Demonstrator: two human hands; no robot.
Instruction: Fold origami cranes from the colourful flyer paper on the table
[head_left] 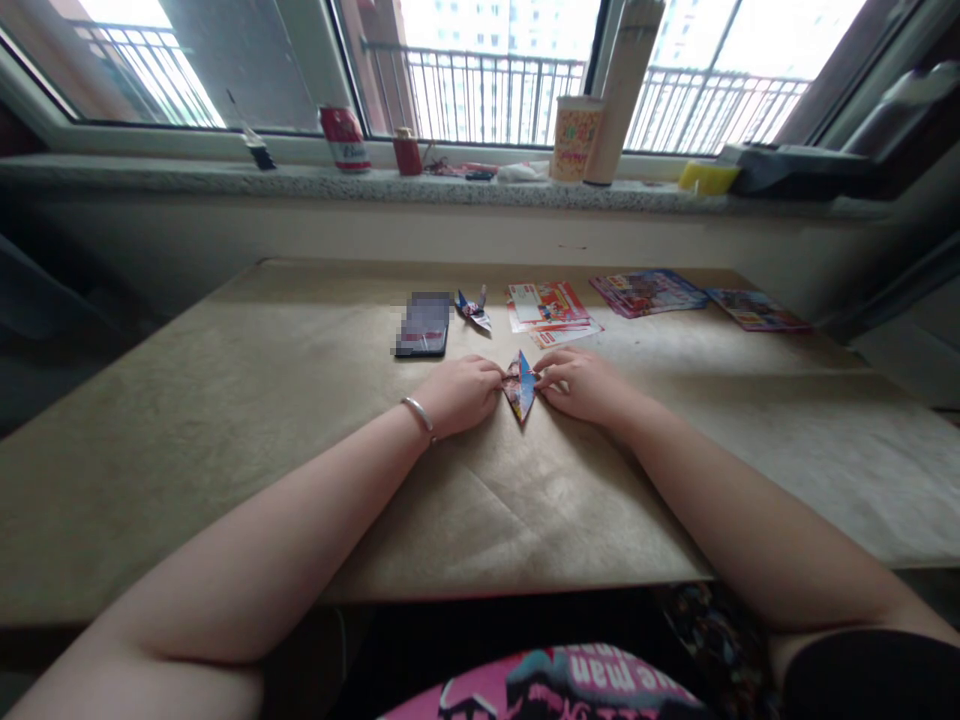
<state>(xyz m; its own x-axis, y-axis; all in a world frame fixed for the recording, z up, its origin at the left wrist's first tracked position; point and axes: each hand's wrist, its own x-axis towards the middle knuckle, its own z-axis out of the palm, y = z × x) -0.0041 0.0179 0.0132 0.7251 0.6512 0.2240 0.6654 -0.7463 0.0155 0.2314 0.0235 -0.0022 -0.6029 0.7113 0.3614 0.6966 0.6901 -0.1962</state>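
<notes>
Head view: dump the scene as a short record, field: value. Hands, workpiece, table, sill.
Left hand: fingers holding the left corner of the folded paper; silver bangle on wrist
Right hand: fingers holding its right corner
Workpiece: diamond outline, printed, blue patch on right half
Table, beyond hands: phone, smaller folded piece right of it, red-and-white sheets, purple-blue sheets
Sill: red-and-white can, patterned cup, yellow item, unclear what

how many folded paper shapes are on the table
2: a diamond-shaped one between the left hand and the right hand, and a winged one just right of the phone.
</notes>
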